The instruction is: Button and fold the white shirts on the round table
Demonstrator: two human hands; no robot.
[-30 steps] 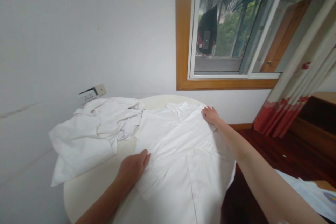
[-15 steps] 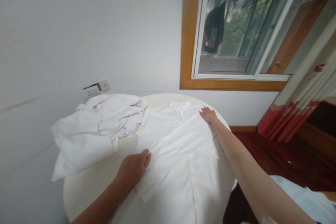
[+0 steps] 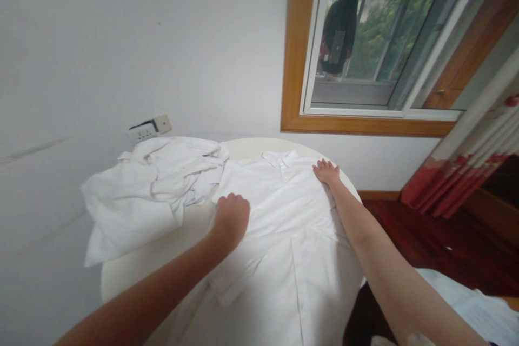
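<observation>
A white short-sleeved shirt (image 3: pixel 279 200) lies spread on a round, pale table (image 3: pixel 125 275), its collar toward the wall and its lower front with the button strip toward me. My right hand (image 3: pixel 326 171) rests flat with fingers spread on the shirt's far right shoulder, near the table's rim. Over the shirt's left side is my left hand (image 3: pixel 233 219), its fingers curled closed. Those fingertips are turned away, so whether they grip any cloth is hidden. To the left sits a crumpled heap of white clothing (image 3: pixel 150 189), apart from both hands.
A wall socket (image 3: pixel 142 132) is just behind the clothing heap. The table's far edge is near the wall under a wood-framed window (image 3: pixel 365 125). At right hangs a red and cream curtain (image 3: pixel 438 184); pale cloth (image 3: pixel 458 297) lies lower right, above a dark red floor (image 3: pixel 405 232).
My left hand has moved away from me up the shirt's left side, and its fingers have curled under. My right hand stays flat on the shoulder. The view has shifted slightly.
</observation>
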